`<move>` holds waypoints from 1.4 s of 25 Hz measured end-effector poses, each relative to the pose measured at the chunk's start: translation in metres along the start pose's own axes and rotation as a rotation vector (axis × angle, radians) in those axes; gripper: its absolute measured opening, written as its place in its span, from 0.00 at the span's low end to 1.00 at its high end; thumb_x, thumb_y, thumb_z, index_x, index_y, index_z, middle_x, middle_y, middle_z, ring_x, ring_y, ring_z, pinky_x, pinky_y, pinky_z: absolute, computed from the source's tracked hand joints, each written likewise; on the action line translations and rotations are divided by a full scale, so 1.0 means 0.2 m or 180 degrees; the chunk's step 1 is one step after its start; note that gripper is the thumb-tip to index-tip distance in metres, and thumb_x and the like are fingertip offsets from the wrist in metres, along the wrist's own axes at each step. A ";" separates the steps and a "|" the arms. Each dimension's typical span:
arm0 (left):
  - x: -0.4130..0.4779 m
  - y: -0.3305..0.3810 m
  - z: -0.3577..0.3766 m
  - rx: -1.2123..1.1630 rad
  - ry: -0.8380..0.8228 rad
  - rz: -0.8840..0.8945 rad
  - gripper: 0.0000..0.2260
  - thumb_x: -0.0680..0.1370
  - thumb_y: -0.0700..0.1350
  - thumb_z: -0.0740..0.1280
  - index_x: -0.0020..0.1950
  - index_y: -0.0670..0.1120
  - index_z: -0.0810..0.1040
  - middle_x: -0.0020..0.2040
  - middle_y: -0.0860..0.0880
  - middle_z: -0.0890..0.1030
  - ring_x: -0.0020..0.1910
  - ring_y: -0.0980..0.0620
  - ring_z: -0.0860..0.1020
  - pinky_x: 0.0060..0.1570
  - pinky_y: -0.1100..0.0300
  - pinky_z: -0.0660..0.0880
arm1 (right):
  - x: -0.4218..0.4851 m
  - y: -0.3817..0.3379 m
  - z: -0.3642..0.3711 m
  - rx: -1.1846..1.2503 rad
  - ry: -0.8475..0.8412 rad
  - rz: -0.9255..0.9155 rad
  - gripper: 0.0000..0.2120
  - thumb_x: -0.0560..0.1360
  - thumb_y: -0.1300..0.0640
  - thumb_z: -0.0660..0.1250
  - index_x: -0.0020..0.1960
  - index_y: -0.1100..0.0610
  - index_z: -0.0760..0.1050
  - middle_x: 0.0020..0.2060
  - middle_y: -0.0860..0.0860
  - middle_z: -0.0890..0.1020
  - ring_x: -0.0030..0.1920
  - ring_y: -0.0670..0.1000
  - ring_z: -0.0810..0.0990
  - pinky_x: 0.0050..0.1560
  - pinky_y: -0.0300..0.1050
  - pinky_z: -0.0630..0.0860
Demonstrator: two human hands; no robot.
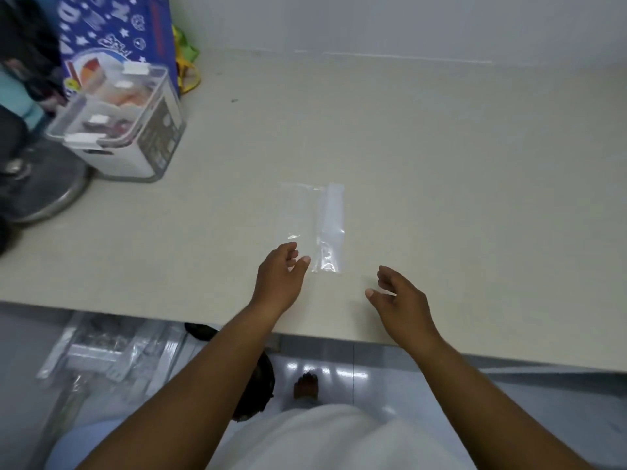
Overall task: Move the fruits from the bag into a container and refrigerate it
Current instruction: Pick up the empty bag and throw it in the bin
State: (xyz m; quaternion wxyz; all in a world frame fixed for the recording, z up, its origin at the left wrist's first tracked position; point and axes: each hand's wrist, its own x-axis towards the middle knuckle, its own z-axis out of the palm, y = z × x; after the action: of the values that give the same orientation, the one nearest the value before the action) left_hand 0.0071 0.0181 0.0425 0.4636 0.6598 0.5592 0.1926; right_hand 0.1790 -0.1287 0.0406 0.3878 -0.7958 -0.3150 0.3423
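Observation:
A flat, clear plastic bag [314, 225] lies on the beige counter [441, 184], folded along its right side, with nothing visible inside it. My left hand [280, 276] hovers at the bag's near left corner, fingers apart, fingertips at or just over the plastic. My right hand [398, 300] is open a little to the right of the bag, apart from it. A clear lidded container [118, 127] with white clips stands at the far left of the counter; pale contents show through its lid.
A blue printed bag [115, 32] stands behind the container, with yellow and green handles [186, 62] beside it. A round metal bowl [44, 184] sits at the left edge. Below the counter's front edge are clear plastic items [108, 347] on the floor.

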 end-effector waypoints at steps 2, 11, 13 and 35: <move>0.15 -0.06 -0.08 0.0220 0.0075 -0.0114 0.19 0.78 0.50 0.66 0.68 0.46 0.73 0.62 0.48 0.78 0.54 0.54 0.76 0.53 0.63 0.67 | 0.14 -0.08 0.11 -0.0068 -0.0033 0.0155 0.23 0.75 0.54 0.70 0.69 0.53 0.71 0.63 0.47 0.78 0.55 0.42 0.76 0.53 0.30 0.68; 0.49 -0.20 -0.10 0.0744 -0.0032 -0.0912 0.26 0.75 0.54 0.69 0.69 0.42 0.71 0.65 0.43 0.77 0.64 0.42 0.75 0.60 0.56 0.70 | 0.52 -0.22 0.38 -0.0329 -0.0067 0.0740 0.20 0.72 0.51 0.70 0.62 0.57 0.76 0.47 0.51 0.84 0.51 0.56 0.82 0.61 0.54 0.76; 0.48 -0.21 -0.09 0.0495 0.0062 -0.1040 0.23 0.74 0.51 0.71 0.64 0.41 0.74 0.62 0.42 0.79 0.60 0.41 0.78 0.60 0.56 0.74 | 0.55 -0.23 0.40 -0.0383 -0.0126 0.0818 0.18 0.71 0.50 0.71 0.58 0.58 0.78 0.45 0.52 0.84 0.50 0.58 0.83 0.58 0.54 0.77; -1.05 -0.71 -0.04 -0.1637 0.2247 -0.3162 0.04 0.77 0.42 0.65 0.46 0.43 0.79 0.42 0.42 0.85 0.36 0.47 0.85 0.39 0.51 0.84 | -0.10 -0.03 0.89 -0.1577 -0.2927 -0.1509 0.08 0.72 0.54 0.68 0.38 0.49 0.71 0.29 0.42 0.75 0.30 0.39 0.73 0.32 0.27 0.66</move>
State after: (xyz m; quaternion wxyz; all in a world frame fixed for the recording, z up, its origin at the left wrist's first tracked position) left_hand -0.1413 -0.1792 -0.0151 0.4289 0.0890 0.8516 0.2880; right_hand 0.0259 -0.0707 -0.0312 0.0790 -0.5398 -0.6920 0.4729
